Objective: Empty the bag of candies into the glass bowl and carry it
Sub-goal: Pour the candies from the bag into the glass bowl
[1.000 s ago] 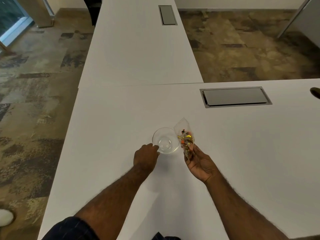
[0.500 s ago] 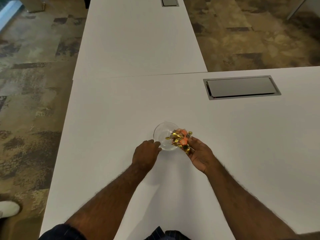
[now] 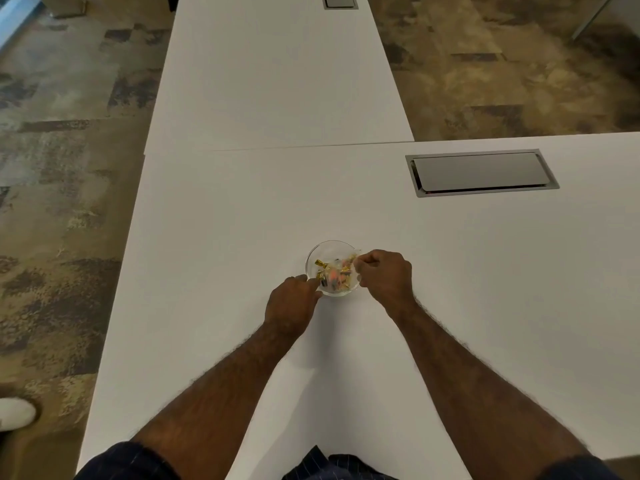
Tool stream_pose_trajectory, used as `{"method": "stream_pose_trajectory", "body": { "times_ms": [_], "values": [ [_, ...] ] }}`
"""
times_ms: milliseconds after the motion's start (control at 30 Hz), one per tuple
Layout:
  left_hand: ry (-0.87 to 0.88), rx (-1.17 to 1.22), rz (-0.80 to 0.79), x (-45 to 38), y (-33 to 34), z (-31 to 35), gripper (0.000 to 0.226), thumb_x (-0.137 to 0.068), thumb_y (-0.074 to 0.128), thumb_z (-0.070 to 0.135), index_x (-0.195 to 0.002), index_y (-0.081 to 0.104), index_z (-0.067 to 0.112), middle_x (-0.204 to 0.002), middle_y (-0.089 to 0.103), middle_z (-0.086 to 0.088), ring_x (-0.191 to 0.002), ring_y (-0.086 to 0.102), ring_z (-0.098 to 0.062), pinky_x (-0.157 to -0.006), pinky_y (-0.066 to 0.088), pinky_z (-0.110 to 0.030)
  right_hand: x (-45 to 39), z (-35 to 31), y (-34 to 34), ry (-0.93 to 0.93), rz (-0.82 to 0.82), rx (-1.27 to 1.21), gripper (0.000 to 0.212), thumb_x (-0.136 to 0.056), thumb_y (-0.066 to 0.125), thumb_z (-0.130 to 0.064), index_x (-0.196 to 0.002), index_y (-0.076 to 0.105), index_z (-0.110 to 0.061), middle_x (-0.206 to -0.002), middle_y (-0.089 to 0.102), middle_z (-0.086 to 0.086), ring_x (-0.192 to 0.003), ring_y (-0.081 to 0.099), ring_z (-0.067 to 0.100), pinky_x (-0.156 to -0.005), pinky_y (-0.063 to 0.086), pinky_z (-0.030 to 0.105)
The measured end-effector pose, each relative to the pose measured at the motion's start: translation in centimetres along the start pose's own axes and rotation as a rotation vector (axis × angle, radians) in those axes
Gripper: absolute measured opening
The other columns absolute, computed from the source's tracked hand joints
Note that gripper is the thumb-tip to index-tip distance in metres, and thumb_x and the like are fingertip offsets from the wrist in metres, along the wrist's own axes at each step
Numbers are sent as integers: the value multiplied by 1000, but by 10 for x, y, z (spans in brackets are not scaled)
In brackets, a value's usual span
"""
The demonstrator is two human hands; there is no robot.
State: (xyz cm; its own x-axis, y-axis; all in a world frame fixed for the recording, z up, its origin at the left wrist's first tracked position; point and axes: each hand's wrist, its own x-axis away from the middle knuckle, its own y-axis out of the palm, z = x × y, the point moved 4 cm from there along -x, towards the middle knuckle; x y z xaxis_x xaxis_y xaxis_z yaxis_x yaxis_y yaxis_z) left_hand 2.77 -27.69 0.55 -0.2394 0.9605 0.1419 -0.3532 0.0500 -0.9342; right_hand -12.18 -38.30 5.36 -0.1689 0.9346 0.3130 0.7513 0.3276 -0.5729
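Right now the glass bowl [image 3: 333,268] sits on the white desk [image 3: 242,220] directly ahead of me, between my two hands — that is what the coming lift depends on. My left hand [image 3: 292,303] is at the bowl's near-left rim, fingers curled and touching the glass, though I cannot tell if they truly clasp it. My right hand [image 3: 384,275] is at the right rim, its grip pinched closed on the clear candy bag [image 3: 355,259], whose mouth hangs over the rim and into the bowl. The bag is thin, crinkled film and nearly invisible against the glass; how much it holds I cannot make out.

The candies [image 3: 337,271] lie in the bowl — small wrapped pieces, gold foil twists with some orange and dark ones among them. The bowl is round, smooth, thick-walled and transparent, so it has no long axis to favour; both hands are about equally near. I judge the emptying is nearly done, and carrying will call for a hand on each side, since slick glass may slip.

A grey metal cable hatch [image 3: 481,173] lies well apart, far right.
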Motion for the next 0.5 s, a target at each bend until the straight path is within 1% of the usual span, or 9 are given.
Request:
{"method": "stream_pose_trajectory", "body": {
  "times_ms": [67,133,200,300,333,400,500],
  "values": [
    [-1,2,-2,0,-2,1,33,-97,48,36,-122,61,20,-113,69,-2,-100,63,-25,-78,52,-37,3,-12,-2,-19,-10,17,12,-82,68,-18,-86,77,-12,-79,77,7,-75,73,23,-78,59,36],
    [1,-6,-10,0,-3,2,34,-97,49,35,-123,61,19,-115,69,-3,-102,63,-25,-79,54,-38,5,-21,-6,-10,-23,3,11,-82,70,-18,-87,76,-10,-77,77,9,-72,73,24,-81,59,40],
    [1,-13,-17,0,-4,3,34,-97,49,34,-125,60,18,-116,68,-4,-102,63,-25,-80,54,-38,8,-31,-12,-12,-20,17,10,-82,71,-18,-85,73,-9,-75,76,9,-68,73,22,-80,60,40],
    [1,-17,-30,1,-6,4,34,-97,49,31,-128,57,18,-117,67,-6,-103,63,-24,-81,54,-37,12,-44,-23,-18,6,45,11,-82,73,-21,-85,70,-11,-80,75,6,-70,73,22,-78,60,41],
    [-1,-15,-35,2,-6,5,35,-97,49,30,-129,56,18,-117,67,-6,-103,63,-25,-82,54,-38,14,-47,-27,-18,13,35,9,-82,73,-21,-83,69,-12,-79,75,5,-68,73,21,-77,61,41],
    [-3,-15,-46,3,-7,6,36,-97,49,30,-131,54,18,-117,67,-6,-102,64,-25,-83,56,-39,18,-51,-34,-10,26,-27,9,-81,73,-19,-77,67,-16,-72,73,2,-61,73,19,-73,62,40],
    [-12,-4,-43,8,-8,6,39,-96,50,31,-133,52,19,-120,67,-5,-103,65,-24,-83,56,-39,25,-51,-43,18,49,-135,8,-81,73,-14,-76,67,-16,-69,72,3,-60,73,18,-71,63,38]
  ]
}}
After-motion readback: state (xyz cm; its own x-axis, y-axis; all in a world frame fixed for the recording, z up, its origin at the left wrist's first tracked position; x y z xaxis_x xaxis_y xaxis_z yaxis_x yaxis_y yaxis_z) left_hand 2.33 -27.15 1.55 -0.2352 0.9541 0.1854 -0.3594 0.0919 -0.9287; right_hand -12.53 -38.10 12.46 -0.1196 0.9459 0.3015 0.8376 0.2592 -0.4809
